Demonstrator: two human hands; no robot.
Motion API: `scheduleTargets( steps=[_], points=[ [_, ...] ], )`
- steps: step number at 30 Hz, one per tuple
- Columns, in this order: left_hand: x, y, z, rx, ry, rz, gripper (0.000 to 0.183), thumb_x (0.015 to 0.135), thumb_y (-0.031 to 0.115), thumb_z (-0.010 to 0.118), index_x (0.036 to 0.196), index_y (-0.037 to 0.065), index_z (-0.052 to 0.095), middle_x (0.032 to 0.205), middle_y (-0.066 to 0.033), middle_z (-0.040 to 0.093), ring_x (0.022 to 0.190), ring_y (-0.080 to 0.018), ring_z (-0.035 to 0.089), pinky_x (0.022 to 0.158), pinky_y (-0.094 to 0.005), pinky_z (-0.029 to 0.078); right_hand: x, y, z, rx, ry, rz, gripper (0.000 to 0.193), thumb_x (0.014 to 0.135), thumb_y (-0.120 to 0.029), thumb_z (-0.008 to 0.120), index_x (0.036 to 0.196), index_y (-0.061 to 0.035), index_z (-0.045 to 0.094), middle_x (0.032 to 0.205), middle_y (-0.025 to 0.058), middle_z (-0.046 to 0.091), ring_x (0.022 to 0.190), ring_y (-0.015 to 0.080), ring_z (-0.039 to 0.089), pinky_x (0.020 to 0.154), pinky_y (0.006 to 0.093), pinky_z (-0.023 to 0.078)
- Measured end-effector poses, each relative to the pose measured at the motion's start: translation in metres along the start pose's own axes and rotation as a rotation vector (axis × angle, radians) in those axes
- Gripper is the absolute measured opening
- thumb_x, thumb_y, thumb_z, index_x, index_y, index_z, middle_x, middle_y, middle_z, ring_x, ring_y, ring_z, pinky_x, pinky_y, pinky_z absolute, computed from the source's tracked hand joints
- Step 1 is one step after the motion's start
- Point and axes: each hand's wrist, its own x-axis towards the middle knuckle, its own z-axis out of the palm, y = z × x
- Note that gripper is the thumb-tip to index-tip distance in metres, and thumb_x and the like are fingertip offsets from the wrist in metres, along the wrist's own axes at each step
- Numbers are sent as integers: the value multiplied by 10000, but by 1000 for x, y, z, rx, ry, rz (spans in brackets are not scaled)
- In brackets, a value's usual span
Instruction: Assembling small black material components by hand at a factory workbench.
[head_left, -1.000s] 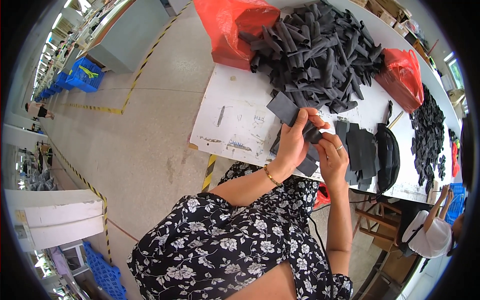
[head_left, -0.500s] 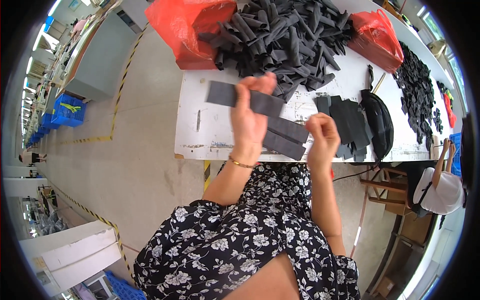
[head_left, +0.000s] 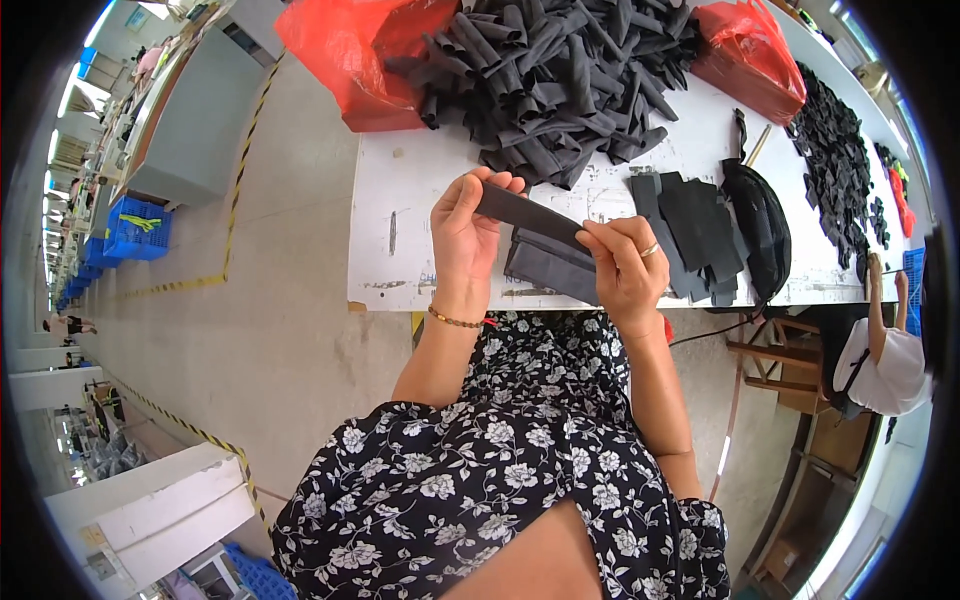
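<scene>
A dark grey fabric strip (head_left: 530, 212) is stretched between my two hands above the white table's near edge. My left hand (head_left: 466, 228) is closed on its left end, thumb on top. The fingertips of my right hand (head_left: 630, 268) pinch the right end. Beneath the strip, a few flat dark fabric pieces (head_left: 548, 264) lie on the table, partly hidden by my right hand. To the right is a stack of flat dark pieces (head_left: 692, 225). Beyond my hands rises a big heap of rolled dark fabric pieces (head_left: 570, 85).
Red plastic bags (head_left: 365, 75) (head_left: 748, 62) flank the heap on the white table (head_left: 400, 265). A black pouch (head_left: 757, 235) lies right of the stack, with small dark pieces (head_left: 835, 170) farther right. Another person (head_left: 880, 365) sits at the right. Blue crates (head_left: 138, 228) stand left.
My right hand has come up to the strip and taken its right end. My left hand has shifted left, now at the strip's left end; the strip is turned more edge-on.
</scene>
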Motion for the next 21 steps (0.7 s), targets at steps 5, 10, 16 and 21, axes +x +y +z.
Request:
scheduleTargets(
  steps=[5,10,16,21],
  points=[
    [-18,-12,-13,74,95,-128,196,931,135,611,1019,-37,640,947,-202,689,924,-343,678,848,-411,558,-32,9,-2,121,-66,383,47,817,-22,715,847,-11,681,711,43,585,620,154,562,574,262,438],
    [-20,-29,-37,304,251,-139,206,923,104,615,1048,-59,618,973,-202,680,897,-298,685,798,-370,567,-81,26,-1,303,-146,956,123,870,-111,701,884,11,696,685,-18,594,626,44,471,565,221,394],
    [13,-10,-78,510,434,132,207,933,73,583,1101,-49,583,940,-150,663,807,-227,664,740,-343,571,-104,38,7,-13,-327,941,173,825,-175,732,917,-32,700,763,96,628,693,195,589,628,317,467],
    [61,11,-75,514,500,308,181,906,59,596,1063,-31,602,879,-109,658,763,-179,647,662,-279,538,-94,30,0,-350,-260,627,285,797,-233,750,985,-59,625,951,123,615,829,333,611,675,418,492]
  ],
)
